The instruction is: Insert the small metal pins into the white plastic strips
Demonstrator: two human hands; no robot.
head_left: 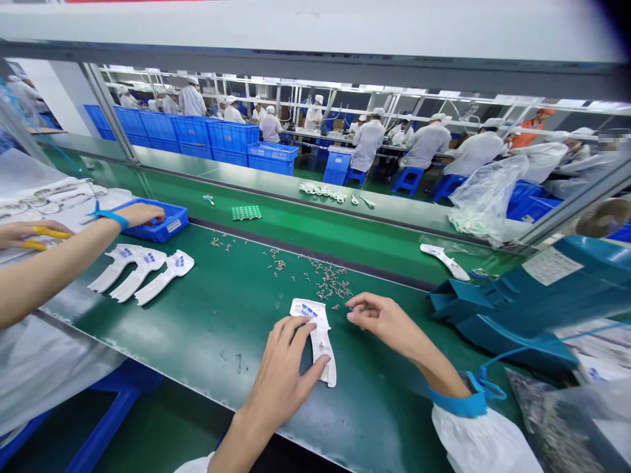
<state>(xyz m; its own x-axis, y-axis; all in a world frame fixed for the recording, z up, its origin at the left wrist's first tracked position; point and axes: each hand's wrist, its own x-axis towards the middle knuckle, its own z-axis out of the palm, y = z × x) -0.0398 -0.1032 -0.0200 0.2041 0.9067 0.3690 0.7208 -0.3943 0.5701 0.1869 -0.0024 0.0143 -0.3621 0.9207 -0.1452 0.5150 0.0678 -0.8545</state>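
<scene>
**Held piece:** white moulded plastic piece (319,341) with blue marks, lying on the green conveyor desk (197,341), its upper end near the loose metal parts.
**Left hand (282,376):** I have the left fingers (290,335) closed over the piece, gripping it against the desk.
**Right hand (382,320):** I have the right fingers (353,316) closed together, just beside the top of the piece; I cannot tell whether they hold a tiny part. A blue cuff (456,402) circles the wrist.
**Loose parts:** small metal parts (328,279) lie scattered on the desk just beyond the right fingers.
**Other pieces:** three white pieces (142,272) lie side by side to the left; a fourth (444,261) lies to the right.
**Co-worker, left:** one hand (140,213) touches a blue plastic tray (170,220); the other hand (29,233) holds yellow-handled snips (46,232).
**Background:** workers in white (424,146) sit beyond stacked blue crates (197,135).
</scene>
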